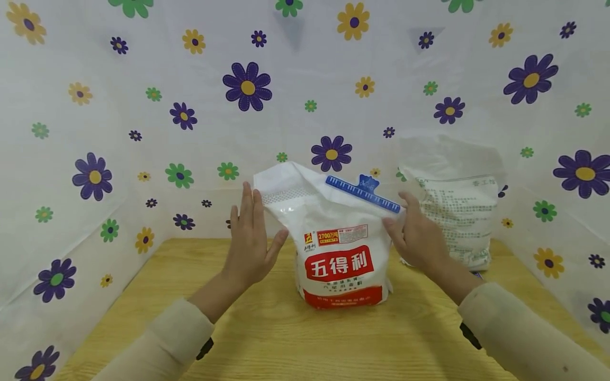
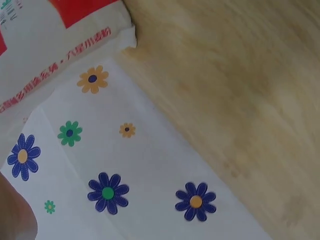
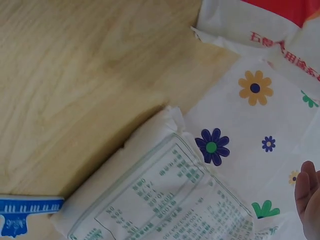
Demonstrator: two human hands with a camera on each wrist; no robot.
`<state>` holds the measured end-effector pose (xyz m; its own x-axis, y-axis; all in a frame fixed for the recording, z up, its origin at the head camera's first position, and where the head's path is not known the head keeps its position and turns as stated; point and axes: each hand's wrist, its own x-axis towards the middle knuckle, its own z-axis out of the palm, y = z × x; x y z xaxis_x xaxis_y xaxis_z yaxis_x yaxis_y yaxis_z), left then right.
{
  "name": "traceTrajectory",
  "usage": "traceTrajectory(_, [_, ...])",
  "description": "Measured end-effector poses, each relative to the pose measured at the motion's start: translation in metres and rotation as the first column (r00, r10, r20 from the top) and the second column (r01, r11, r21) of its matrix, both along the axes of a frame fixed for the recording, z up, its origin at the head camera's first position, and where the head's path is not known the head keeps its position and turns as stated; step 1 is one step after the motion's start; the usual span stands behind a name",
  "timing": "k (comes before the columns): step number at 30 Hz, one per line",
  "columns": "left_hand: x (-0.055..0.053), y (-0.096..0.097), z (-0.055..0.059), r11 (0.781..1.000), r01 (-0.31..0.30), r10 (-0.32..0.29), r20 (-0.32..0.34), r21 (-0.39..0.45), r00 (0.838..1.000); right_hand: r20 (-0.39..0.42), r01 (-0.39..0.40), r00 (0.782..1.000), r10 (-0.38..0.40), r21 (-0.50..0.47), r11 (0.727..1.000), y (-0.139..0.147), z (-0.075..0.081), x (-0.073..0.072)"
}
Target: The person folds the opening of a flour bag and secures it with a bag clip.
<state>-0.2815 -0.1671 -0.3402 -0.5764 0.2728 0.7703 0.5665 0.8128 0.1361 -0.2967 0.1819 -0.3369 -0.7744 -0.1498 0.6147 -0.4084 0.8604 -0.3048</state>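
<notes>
A white flour bag (image 1: 340,241) with red lettering stands upright on the table, its folded top leaning up to the left. A blue clip (image 1: 363,193) with a piano-key pattern lies slanted across the fold at the top right. My left hand (image 1: 250,238) is at the bag's left side, fingers straight and pointing up, fingertips right at the top edge. At the upper right corner is my right hand (image 1: 419,230), thumb and forefinger spread apart on either side of that corner by the clip's end. The right wrist view shows its fingers (image 3: 311,192) extended.
Behind my right hand stands a second white bag (image 1: 457,222) with green print. Another blue clip (image 3: 30,206) lies on the wooden table (image 1: 267,338) beside that bag. A white flowered sheet (image 1: 200,143) encloses the back and sides.
</notes>
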Motion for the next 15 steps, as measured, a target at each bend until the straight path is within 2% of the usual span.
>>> traceTrajectory(6, [0.001,0.010,-0.020,0.995,0.049,-0.047,-0.025,0.088,0.999,-0.012,-0.028,1.000,0.027,-0.041,0.999,0.000,-0.022,-0.001])
traceTrajectory(15, [0.007,0.023,-0.047,0.983,0.102,-0.114,0.072,0.151,0.991,0.061,-0.040,0.997,0.043,-0.055,0.998,-0.003,-0.052,0.008])
